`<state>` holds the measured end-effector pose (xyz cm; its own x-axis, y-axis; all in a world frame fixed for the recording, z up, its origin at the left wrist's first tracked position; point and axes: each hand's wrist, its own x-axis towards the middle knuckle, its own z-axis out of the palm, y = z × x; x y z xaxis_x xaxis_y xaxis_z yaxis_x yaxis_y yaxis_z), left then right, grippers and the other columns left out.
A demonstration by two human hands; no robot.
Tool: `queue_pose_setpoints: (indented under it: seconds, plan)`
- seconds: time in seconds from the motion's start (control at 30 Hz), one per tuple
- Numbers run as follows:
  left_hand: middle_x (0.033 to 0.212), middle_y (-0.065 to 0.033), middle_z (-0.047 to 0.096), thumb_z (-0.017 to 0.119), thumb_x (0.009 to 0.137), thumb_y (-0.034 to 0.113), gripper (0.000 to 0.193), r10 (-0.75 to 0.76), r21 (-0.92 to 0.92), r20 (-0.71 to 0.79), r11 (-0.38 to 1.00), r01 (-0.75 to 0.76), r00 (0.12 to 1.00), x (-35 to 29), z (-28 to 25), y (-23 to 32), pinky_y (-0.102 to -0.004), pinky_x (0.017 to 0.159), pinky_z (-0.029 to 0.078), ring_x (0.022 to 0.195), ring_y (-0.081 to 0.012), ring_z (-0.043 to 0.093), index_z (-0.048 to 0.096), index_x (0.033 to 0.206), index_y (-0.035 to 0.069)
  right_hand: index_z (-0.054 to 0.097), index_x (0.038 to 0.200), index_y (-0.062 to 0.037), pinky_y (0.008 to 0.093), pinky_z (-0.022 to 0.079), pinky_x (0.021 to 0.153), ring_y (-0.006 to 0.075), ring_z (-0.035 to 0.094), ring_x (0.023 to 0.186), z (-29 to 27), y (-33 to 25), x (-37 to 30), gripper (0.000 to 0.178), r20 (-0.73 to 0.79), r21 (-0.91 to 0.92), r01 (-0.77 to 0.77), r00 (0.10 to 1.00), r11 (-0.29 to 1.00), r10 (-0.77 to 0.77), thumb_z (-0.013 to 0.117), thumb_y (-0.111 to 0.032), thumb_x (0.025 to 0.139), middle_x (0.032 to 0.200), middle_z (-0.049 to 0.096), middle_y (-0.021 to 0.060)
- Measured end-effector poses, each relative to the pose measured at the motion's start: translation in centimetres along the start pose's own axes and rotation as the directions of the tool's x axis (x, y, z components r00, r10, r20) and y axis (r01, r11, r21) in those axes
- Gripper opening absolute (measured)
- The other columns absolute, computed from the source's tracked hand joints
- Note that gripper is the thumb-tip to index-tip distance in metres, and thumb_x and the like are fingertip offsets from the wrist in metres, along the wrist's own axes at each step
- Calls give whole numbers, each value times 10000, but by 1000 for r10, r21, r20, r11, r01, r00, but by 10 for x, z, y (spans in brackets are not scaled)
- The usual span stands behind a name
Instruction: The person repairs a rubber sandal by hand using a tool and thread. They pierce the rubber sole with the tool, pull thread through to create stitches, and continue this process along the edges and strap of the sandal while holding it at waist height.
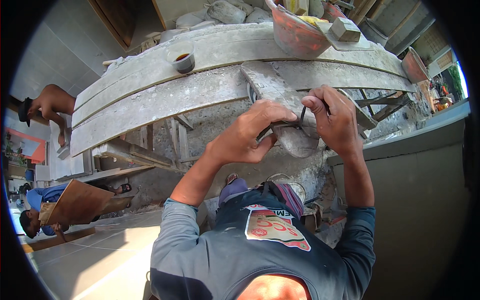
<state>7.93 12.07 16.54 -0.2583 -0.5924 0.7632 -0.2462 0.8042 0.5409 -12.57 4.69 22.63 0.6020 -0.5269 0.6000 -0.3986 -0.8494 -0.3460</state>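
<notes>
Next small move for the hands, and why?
Probably a gentle tug on the strap with the right hand, left hand bracing the sandal: the strap stands up from the sandal beside the right thumb, and the left hand is at its edge.

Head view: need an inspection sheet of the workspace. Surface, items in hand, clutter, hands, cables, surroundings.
Surface: plank bench, dusty, spattered with pale residue.
Items in hand: worn grey object, apparently a sandal, with thin dark strap.
Clutter: clear cup of dark liquid; red basin, residue-coated; grey block on flat board.
Hands: left hand at the sandal's left edge, grip unclear; right hand, fingers pinching the strap.
Cables: nothing seen.
Surroundings: two co-workers at left, one holding a brown panel; pale sacks beyond the bench.
</notes>
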Motion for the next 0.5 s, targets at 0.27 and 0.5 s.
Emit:
queue_pose_setpoints:
  seconds: [0.27,0.5]
  plan:
    - [1017,-106,726,686,721,-122,358,-98,-89,-44,992,94,994,-3,3,-3,-416,968,486,1026,-295,672,702,1043,34,621,877,16,336,486,580,258,611,627,15,-4,-21,123,-240,83,6,971,997,14,679,-80,927,756,623,116]
    - [858,-83,715,741,750,-62,210,-208,62,13,976,207,978,12,-2,-3,-354,789,508,813,-227,649,727,936,35,622,885,3,322,481,564,233,607,597,28,1,-40,114,-295,174,-52,950,983,102,660,-88,944,754,630,105]
